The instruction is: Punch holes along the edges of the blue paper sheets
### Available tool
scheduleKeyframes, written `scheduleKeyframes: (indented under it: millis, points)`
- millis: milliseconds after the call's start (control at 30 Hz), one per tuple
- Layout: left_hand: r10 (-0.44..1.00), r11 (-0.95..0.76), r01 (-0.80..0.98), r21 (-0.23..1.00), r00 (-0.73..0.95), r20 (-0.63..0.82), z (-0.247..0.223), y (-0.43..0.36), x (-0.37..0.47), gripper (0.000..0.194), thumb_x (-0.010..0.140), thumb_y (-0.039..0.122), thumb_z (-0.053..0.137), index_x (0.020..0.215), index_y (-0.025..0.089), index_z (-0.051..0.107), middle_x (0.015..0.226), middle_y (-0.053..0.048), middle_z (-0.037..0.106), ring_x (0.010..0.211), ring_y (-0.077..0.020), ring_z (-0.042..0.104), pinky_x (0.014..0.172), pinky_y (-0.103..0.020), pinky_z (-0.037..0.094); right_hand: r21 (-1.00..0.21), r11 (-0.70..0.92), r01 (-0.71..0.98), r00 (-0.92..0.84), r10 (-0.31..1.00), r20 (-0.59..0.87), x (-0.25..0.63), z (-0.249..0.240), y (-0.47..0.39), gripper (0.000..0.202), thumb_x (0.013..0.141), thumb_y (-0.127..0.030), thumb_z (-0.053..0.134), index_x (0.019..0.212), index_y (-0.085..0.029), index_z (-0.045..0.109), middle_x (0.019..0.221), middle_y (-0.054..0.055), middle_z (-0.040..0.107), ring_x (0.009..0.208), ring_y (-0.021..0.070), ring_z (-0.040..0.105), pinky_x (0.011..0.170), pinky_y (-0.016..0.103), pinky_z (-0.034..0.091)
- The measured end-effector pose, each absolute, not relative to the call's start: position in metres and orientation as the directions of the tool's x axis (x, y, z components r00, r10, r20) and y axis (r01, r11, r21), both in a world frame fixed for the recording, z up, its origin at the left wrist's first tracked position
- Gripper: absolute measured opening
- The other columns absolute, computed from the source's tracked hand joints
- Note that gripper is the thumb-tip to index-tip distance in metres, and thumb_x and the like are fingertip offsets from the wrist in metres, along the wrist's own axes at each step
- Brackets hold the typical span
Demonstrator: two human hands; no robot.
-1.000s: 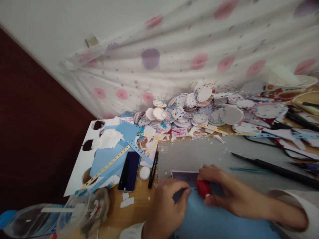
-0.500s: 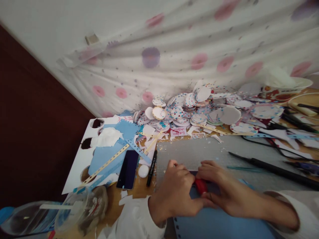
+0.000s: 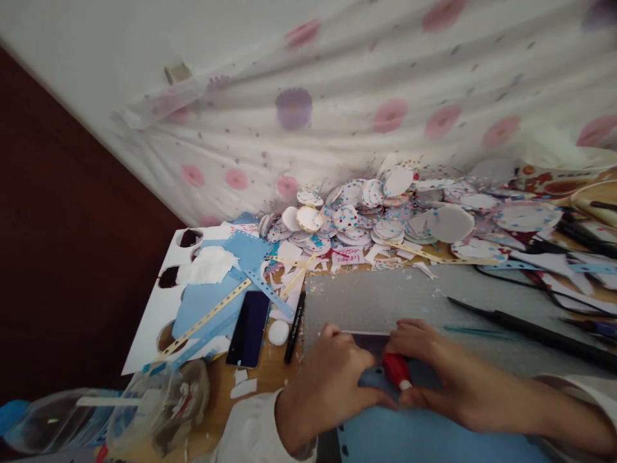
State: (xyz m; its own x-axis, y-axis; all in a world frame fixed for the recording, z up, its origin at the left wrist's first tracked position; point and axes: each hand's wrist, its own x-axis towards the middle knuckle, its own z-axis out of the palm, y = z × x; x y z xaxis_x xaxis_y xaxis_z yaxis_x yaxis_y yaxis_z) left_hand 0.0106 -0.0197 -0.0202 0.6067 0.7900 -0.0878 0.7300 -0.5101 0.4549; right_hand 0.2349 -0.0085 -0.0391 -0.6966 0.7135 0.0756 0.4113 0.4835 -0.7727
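My right hand [image 3: 441, 373] is closed around a small red tool with a white tip [image 3: 398, 371], the tip pointing toward me. Its exact kind cannot be made out. My left hand [image 3: 332, 379] rests beside it, thumb stretched out over a blue sheet [image 3: 409, 434] and fingers bent near the far edge. Small dark holes run along the sheet's left margin. A darker panel [image 3: 365, 342] shows between the hands at the sheet's far end. Beneath lies a grey cutting mat [image 3: 366, 292].
White discs with coloured specks [image 3: 347, 215] are heaped along the curtain. A phone [image 3: 248, 328], a black marker [image 3: 295, 326] and a white round cap [image 3: 278, 332] lie left of the mat. A black pen-like tool [image 3: 535, 331] lies right. A clear plastic cup [image 3: 139, 411] stands at lower left.
My hands have moved slightly apart. The red tool has shifted a little right and toward me, and its white tip now shows. My left thumb no longer meets my right hand.
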Motion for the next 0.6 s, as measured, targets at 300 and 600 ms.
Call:
scheduleKeyframes:
  millis: [300,600]
  points:
    - [0.819,-0.435,0.726,0.533,0.565,-0.102,-0.016,-0.0251,0.0026,0.024,0.087,0.044,0.075,0.075,0.023,0.079,0.07,-0.001,0.073,0.077,-0.0199,0.068,0.084,-0.034,0.044,-0.799,0.414,0.435,-0.678,0.735,0.012,0.2435,-0.0344,-0.0035,0.025,0.088,-0.045,0.069,0.1,-0.024,0.068,0.098,0.007,0.07,0.096,0.0272,0.064,0.09,0.046,0.051]
    - [0.832,-0.413,0.7,0.583,0.551,-0.072,-0.0169,-0.0269,0.0042,0.015,0.09,0.03,0.075,0.079,0.021,0.078,0.077,0.0,0.077,0.084,-0.0186,0.068,0.091,-0.036,0.041,-0.814,0.338,0.472,-0.675,0.733,-0.087,0.2404,-0.0349,-0.0085,0.041,0.079,-0.038,0.076,0.117,-0.025,0.068,0.103,0.007,0.07,0.102,0.0277,0.065,0.09,0.044,0.053]
